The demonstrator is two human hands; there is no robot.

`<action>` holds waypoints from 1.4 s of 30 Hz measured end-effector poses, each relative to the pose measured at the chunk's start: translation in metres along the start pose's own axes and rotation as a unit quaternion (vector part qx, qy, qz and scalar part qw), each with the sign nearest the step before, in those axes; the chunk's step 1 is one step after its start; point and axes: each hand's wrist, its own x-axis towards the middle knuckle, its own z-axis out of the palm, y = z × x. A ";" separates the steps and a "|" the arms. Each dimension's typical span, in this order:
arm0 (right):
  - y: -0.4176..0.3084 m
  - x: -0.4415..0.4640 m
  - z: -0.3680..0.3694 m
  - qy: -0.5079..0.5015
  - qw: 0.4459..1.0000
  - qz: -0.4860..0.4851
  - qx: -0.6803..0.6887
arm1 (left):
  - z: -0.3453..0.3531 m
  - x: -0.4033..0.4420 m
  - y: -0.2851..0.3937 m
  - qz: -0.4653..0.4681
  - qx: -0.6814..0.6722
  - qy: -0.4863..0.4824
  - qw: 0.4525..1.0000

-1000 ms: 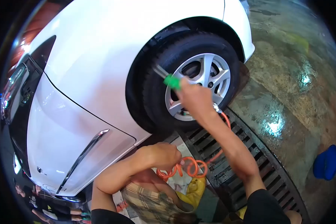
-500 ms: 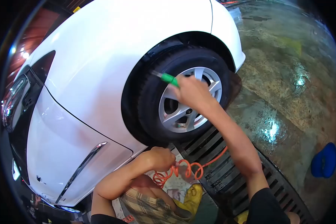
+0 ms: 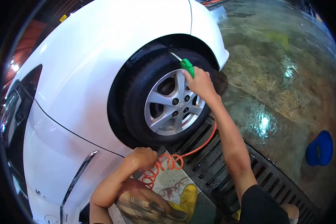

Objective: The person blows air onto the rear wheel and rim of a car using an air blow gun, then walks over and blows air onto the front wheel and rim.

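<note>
My right hand (image 3: 200, 83) is closed around a green air blow gun (image 3: 187, 66). Its thin metal nozzle points up and left at the upper sidewall of the car's tire (image 3: 138, 91); I cannot tell whether the tip touches. Below it sits the silver wheel rim (image 3: 158, 124). An orange coiled air hose (image 3: 197, 148) runs up behind my right forearm. Low by the car's sill, my left hand (image 3: 144, 158) is closed on the coils of that hose, its fingertips partly hidden.
The white car (image 3: 82, 74) fills the left side. A black slotted drain grate (image 3: 203, 164) lies under my right arm. Wet concrete floor (image 3: 250, 74) spreads to the right, with a blue plastic container (image 3: 319, 148) on it. My yellow boot (image 3: 189, 199) stands near the grate.
My right hand has carried the blow gun from over the rim's left part to the tire's upper right. My left hand keeps its hold on the hose. The whole view has shifted slightly.
</note>
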 end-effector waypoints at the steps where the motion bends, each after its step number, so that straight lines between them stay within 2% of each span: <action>1: 0.009 -0.002 -0.002 0.049 0.998 0.025 0.008 | -0.008 -0.003 0.005 -0.019 0.015 -0.018 1.000; 2: 0.019 -0.004 -0.003 0.101 0.986 0.134 0.011 | -0.012 -0.004 0.009 -0.035 0.029 -0.037 0.998; 4: 0.038 -0.016 -0.001 0.132 0.968 0.212 0.006 | -0.004 -0.003 0.007 -0.027 0.042 -0.030 0.998; 7: 0.044 -0.054 0.022 0.117 0.993 0.002 -0.013 | -0.002 0.002 -0.003 -0.004 0.058 -0.008 0.998; 8: 0.048 -0.060 0.029 0.115 0.993 0.021 -0.016 | 0.001 0.003 -0.003 0.007 0.053 -0.007 0.999; 10: 0.075 -0.058 0.044 0.176 0.963 0.205 -0.012 | 0.000 0.005 0.003 -0.003 0.069 -0.034 0.997; 11: 0.082 -0.066 0.050 0.173 0.963 0.208 -0.013 | -0.002 0.001 0.008 -0.002 0.060 -0.032 0.998; 13: 0.080 -0.071 0.048 0.157 0.981 0.112 -0.015 | -0.009 0.001 0.008 -0.004 0.052 -0.021 0.998; 16: 0.080 -0.063 0.048 0.112 0.984 0.117 -0.068 | -0.005 0.004 0.006 -0.003 0.018 -0.019 1.000; 17: 0.080 -0.062 0.049 0.144 0.979 0.128 -0.071 | -0.007 0.005 0.008 -0.009 0.015 -0.031 0.999; 20: 0.068 -0.064 0.042 0.149 0.981 0.101 -0.073 | -0.005 0.012 0.002 -0.010 0.011 -0.048 0.999; 22: 0.073 -0.058 0.035 0.139 0.977 0.124 -0.102 | -0.005 0.011 0.004 -0.004 0.006 -0.061 0.998; 24: 0.085 -0.056 0.024 0.129 0.967 0.189 -0.112 | -0.008 0.007 0.010 -0.016 -0.010 -0.030 0.999; 25: 0.089 -0.053 0.019 0.131 0.967 0.187 -0.113 | -0.005 0.010 0.005 -0.016 -0.010 -0.027 0.999; 27: 0.096 -0.050 0.013 0.107 0.960 0.203 -0.158 | 0.010 0.020 -0.010 0.049 0.037 -0.016 0.998; 28: 0.102 -0.055 0.013 0.084 0.957 0.211 -0.181 | 0.009 0.023 -0.011 0.063 0.015 -0.027 0.998; 29: 0.137 -0.058 0.011 0.023 0.959 0.176 -0.220 | 0.008 0.024 -0.014 0.068 -0.018 -0.039 0.997; 30: 0.145 -0.068 0.007 0.036 0.949 0.084 -0.303 | 0.018 0.038 -0.019 0.134 0.047 -0.005 0.990; 31: 0.127 -0.078 -0.006 0.049 0.943 0.059 -0.325 | 0.014 0.045 -0.016 0.152 0.000 -0.035 0.988; 32: 0.154 -0.074 0.003 0.086 0.943 0.099 -0.307 | 0.011 0.043 -0.013 0.107 -0.088 -0.010 0.990; 33: 0.166 -0.075 -0.001 0.064 0.960 0.033 -0.272 | 0.008 0.041 -0.009 0.067 -0.179 0.022 0.981; 34: 0.189 -0.073 -0.002 0.075 0.976 -0.051 -0.199 | 0.015 0.064 -0.014 0.021 -0.187 0.007 0.982; 35: 0.231 -0.058 0.002 -0.004 0.978 0.012 -0.210 | 0.010 0.093 -0.019 0.087 -0.040 -0.053 0.994; 36: 0.263 -0.048 0.002 -0.049 0.955 0.038 -0.289 | 0.012 0.067 -0.019 -0.084 -0.468 0.028 0.879; 37: 0.296 -0.045 0.005 -0.005 0.955 0.080 -0.286 | -0.001 0.059 -0.015 -0.104 -0.468 0.001 0.878; 38: 0.289 -0.042 0.018 -0.019 0.959 0.070 -0.274 | -0.013 0.051 -0.012 -0.123 -0.466 -0.026 0.876; 40: 0.290 -0.043 0.001 0.046 0.964 0.001 -0.263 | -0.007 0.077 -0.009 -0.027 -0.397 -0.003 0.918; 41: 0.300 -0.039 0.006 0.044 0.959 -0.192 -0.206 | -0.008 0.085 -0.005 -0.064 -0.409 -0.018 0.910; 42: 0.284 -0.042 0.000 0.026 0.964 -0.102 -0.246 | -0.014 0.096 0.004 -0.096 -0.415 -0.039 0.904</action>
